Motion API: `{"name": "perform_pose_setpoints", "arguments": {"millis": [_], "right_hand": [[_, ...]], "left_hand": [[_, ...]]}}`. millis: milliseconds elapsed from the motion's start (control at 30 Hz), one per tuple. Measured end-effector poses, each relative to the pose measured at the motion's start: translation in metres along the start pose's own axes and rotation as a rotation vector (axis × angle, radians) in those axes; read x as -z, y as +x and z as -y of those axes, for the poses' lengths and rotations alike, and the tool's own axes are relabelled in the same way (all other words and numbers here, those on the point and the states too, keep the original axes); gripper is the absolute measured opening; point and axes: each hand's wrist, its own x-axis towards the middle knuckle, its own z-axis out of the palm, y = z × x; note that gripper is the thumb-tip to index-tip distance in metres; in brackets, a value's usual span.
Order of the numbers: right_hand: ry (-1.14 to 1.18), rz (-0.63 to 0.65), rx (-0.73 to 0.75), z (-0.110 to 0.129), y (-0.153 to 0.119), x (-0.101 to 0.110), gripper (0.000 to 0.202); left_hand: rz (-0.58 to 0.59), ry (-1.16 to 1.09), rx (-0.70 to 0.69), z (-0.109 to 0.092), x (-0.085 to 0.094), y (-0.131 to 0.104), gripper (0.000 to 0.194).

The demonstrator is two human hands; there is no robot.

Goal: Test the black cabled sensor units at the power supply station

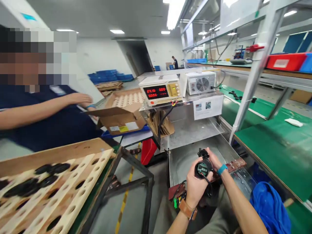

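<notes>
Both my hands are over the near edge of a metal tray [181,159]. My left hand [195,183], with a brown strap at the wrist, is closed around a round black housing [203,168]. A circuit board shows in the housing's open face, and a dark cable trails down from it. Just beyond, my right hand [214,160], wearing a blue wristband, is closed on a black plastic part [202,153] with a short stub pointing up. I cannot tell whether the two pieces touch.
A power supply [161,91] with red digits stands on a metal shelf [192,133] beyond the tray. At left, a wooden rack with holes [80,195] carries black rings. A co-worker [48,120] stands behind it. A green bench [275,146] and blue cloth [269,208] are at right.
</notes>
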Motion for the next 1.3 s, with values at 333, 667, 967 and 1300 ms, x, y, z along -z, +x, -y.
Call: {"name": "perform_pose_setpoints", "arguments": {"millis": [333, 667, 967, 1300], "right_hand": [[0.051, 0.217, -0.134, -0.008, -0.001, -0.020, 0.071], [-0.001, 0.264, -0.075, -0.002, -0.010, -0.024, 0.070], [-0.147, 0.181, 0.032, -0.004, -0.015, -0.036, 0.079], [-0.102, 0.090, -0.009, -0.011, -0.016, -0.035, 0.073]], "left_hand": [[-0.140, 0.080, 0.043, 0.077, 0.003, 0.042, 0.049], [-0.172, 0.042, 0.008, 0.098, -0.005, 0.039, 0.045], [-0.239, -0.042, -0.034, 0.114, -0.016, 0.028, 0.046], [-0.165, -0.052, -0.011, 0.114, -0.016, 0.025, 0.054]]}}
